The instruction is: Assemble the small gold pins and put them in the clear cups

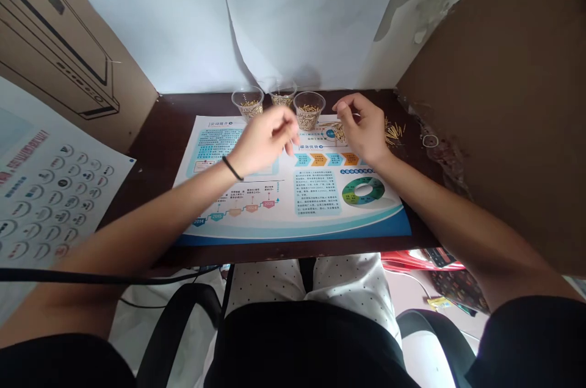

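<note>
My left hand (268, 139) is over the printed sheet, just in front of the clear plastic cups, slightly blurred. Its fingers are curled together, and anything between them is too small or hidden to make out. To the right, my right hand (365, 132) hovers by a loose pile of thin gold-coloured pins (394, 132), thumb and forefinger drawn together; I cannot see what they hold. More pins lie left of that wrist. Similar pins partly fill the right cup (309, 112), the left cup (248, 104) and the back cup (282, 94).
The printed sheet (256, 217) lies flat on a dark table (155, 150). Cardboard walls stand at left (59, 40) and right (508, 101), with a white-papered wall (311, 22) behind. Another sheet (50, 174) leans at left. A black cable (91, 278) crosses the lower left.
</note>
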`<state>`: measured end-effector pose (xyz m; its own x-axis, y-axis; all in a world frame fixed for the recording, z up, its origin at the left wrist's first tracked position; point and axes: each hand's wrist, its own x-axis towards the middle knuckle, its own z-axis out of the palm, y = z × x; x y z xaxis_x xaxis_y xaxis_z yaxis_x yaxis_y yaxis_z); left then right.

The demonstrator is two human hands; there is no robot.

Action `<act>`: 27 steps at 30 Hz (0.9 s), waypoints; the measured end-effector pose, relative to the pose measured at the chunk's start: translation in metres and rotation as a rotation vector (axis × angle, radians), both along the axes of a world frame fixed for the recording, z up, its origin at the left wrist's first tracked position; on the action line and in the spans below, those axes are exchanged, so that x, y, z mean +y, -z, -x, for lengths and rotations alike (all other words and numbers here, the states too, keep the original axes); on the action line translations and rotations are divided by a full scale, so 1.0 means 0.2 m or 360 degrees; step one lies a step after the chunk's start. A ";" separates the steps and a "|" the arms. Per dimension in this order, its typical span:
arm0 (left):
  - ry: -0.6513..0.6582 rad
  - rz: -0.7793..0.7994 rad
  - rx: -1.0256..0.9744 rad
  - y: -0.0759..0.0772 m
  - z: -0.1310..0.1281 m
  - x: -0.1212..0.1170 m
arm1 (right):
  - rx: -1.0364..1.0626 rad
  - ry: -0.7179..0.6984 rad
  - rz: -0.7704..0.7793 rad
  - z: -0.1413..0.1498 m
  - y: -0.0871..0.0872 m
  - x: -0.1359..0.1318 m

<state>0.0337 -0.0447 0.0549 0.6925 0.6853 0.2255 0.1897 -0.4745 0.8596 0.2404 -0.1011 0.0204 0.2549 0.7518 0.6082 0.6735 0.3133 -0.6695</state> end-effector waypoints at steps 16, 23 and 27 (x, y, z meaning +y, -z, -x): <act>0.0065 0.0657 -0.0052 0.19 0.11 -0.06 | -0.0155 -0.0644 0.0302 0.18 0.09 -0.10; -0.0019 0.0858 -0.0169 0.19 0.12 -0.05 | 0.0139 -0.0654 0.0406 0.21 0.09 -0.11; -0.0067 0.0815 -0.0189 0.20 0.12 -0.03 | 0.0324 -0.0682 0.0509 0.22 0.09 -0.11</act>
